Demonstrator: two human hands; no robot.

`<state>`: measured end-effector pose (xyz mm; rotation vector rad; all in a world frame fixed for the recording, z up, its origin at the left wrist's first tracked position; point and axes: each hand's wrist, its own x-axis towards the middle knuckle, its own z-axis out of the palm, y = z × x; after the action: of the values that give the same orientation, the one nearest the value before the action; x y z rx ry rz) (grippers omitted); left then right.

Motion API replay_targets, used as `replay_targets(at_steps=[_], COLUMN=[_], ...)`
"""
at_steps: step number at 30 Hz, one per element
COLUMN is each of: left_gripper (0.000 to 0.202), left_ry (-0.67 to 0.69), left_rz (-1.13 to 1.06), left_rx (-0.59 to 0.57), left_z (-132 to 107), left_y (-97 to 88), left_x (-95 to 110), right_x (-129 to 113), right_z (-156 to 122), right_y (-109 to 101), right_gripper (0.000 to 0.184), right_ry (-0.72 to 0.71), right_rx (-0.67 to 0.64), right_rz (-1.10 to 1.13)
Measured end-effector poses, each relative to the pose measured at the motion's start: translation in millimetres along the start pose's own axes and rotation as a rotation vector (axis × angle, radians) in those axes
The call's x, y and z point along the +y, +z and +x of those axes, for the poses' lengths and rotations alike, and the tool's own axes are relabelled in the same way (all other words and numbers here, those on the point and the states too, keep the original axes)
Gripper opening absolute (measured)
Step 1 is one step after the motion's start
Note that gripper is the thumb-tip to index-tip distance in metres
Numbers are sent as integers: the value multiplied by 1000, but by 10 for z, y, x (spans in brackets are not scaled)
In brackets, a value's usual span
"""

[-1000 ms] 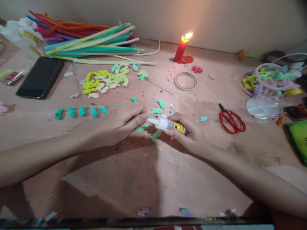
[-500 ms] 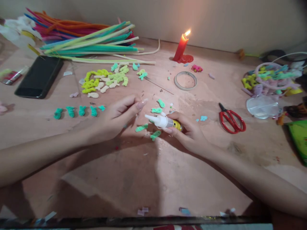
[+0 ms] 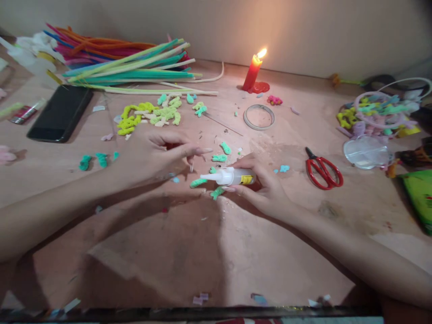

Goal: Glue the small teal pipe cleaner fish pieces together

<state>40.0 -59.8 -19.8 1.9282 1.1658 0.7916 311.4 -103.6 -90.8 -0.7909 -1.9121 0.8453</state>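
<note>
My right hand [image 3: 266,189] is closed round a small white glue bottle [image 3: 232,177] with a yellow label. The bottle lies nearly level, its nozzle pointing left just above a green fuzzy piece [image 3: 197,182]. More green pieces [image 3: 219,157] lie around the nozzle. My left hand [image 3: 158,155] hovers left of the nozzle, fingers held together and pointing right. A tiny pale thing [image 3: 191,168] hangs under its fingertips, and I cannot make out what it is.
A lit red candle [image 3: 253,72] stands at the back. Red scissors [image 3: 322,171], a tape ring [image 3: 258,117], a black phone [image 3: 60,112], long pipe cleaners [image 3: 128,67], yellow-green pieces [image 3: 148,114], teal pieces [image 3: 92,160] and a clear lid [image 3: 366,152] lie about.
My left hand has lifted off the nozzle and drawn back left, now hiding some of the teal pieces. The glue bottle has tipped more level, nozzle still pointing left.
</note>
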Motion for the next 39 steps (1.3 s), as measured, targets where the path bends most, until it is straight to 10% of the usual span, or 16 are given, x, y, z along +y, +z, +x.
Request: replay_targets(at_steps=[4, 9, 17, 23, 28, 39], left_gripper=[25, 34, 62, 38, 43, 37], left_ry=[-112, 76, 95, -128, -64, 115], left_rz=[139, 302, 699, 745, 703, 688], left_rx=[67, 187, -72, -225, -169, -157], left_z=[175, 389, 868, 1050, 982, 1464], left_y=[-151, -214, -144, -120, -84, 98], left_x=[-9, -46, -134, -121, -29, 27], right_x=[-1, 23, 13, 3, 35, -4], right_z=[0, 13, 32, 25, 48, 86], right_y=[9, 13, 1, 17, 86, 46], right_gripper=[33, 32, 28, 35, 51, 58], right_ry=[-2, -27, -51, 309, 576, 665], right_rx=[5, 16, 21, 82, 208, 169], right_rz=[25, 32, 59, 365, 768, 788])
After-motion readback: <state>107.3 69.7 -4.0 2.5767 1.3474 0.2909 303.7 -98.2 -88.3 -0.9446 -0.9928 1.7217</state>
